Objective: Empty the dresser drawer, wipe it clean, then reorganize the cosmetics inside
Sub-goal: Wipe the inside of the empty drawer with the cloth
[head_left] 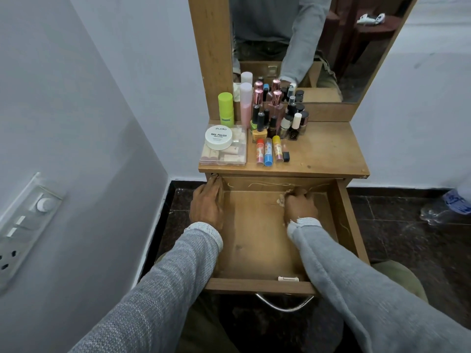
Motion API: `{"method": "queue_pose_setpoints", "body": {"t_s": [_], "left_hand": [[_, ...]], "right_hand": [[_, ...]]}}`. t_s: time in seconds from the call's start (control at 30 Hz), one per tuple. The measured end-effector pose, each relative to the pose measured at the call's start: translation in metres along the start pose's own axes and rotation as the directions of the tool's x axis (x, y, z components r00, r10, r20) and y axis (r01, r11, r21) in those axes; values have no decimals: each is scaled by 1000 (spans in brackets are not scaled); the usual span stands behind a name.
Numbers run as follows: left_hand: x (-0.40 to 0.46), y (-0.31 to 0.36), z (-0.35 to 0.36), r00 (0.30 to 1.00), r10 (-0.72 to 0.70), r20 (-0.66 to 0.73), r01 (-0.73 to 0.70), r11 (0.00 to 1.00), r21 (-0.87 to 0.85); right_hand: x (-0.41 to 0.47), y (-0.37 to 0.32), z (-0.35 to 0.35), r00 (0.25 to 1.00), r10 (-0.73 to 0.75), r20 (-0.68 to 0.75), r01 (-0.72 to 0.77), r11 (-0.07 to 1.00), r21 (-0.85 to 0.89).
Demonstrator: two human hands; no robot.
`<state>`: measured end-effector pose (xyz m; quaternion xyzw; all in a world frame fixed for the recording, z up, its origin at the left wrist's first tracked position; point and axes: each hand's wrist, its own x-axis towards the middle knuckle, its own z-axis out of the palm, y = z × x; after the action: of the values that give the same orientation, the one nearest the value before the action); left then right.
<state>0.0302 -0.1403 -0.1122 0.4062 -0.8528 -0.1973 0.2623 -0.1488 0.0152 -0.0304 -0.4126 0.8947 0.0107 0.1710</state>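
- Below the dresser top, the drawer is pulled well out, and its wooden floor shows bare apart from what the right hand holds.
- At the drawer's far right, the right hand is bunched, knuckles up, fingers curled down onto a small crumpled cloth that peeks out at its left edge and presses on the drawer floor near the back wall.
- On the drawer's left side wall rests the left hand, its fingers held together and reaching forward along the rim to the far corner under the tabletop; whether they hook over the rim cannot be told.
- Both arms wear grey knit sleeves.
- On the tabletop stand the cosmetics: a green tube, a pink bottle, a cluster of nail polish bottles, and a white round tub sitting on a clear plastic box.
- Just right of the box lie three small sticks side by side, red, blue and yellow capped.
- Behind them rises a mirror.
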Motion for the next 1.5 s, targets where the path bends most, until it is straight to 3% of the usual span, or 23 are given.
{"method": "queue_pose_setpoints", "body": {"t_s": [0.2, 0.33, 0.67, 0.87, 0.97, 1.13, 1.33, 1.5], "left_hand": [[0, 5, -5, 999, 36, 3, -36, 998, 58], [-1, 7, -5, 1000, 29, -1, -29, 997, 68], [-3, 12, -8, 1000, 13, -12, -12, 999, 39], [0, 5, -4, 1000, 6, 24, -9, 994, 107], [-2, 7, -5, 1000, -19, 20, 16, 993, 119], [-2, 8, -10, 1000, 13, 12, -13, 998, 60], [-3, 6, -9, 1000, 21, 20, -22, 998, 53], [-4, 11, -11, 999, -17, 28, 16, 998, 56]], "right_hand": [[1, -65, 14, 976, -218, -20, 217, 975, -57], [4, -96, 32, 925, -377, -50, 378, 926, 13], [7, -99, 26, 864, -503, -2, 501, 861, 92], [0, -94, 7, 908, -418, 38, 406, 897, 173], [-6, -97, 5, 920, -389, 51, 382, 917, 114], [-10, -70, 4, 979, -202, 26, 200, 977, 72], [-6, -3, -6, 999, 18, 44, -21, 998, 60], [-7, 0, -2, 997, 81, 19, -83, 991, 107]]}}
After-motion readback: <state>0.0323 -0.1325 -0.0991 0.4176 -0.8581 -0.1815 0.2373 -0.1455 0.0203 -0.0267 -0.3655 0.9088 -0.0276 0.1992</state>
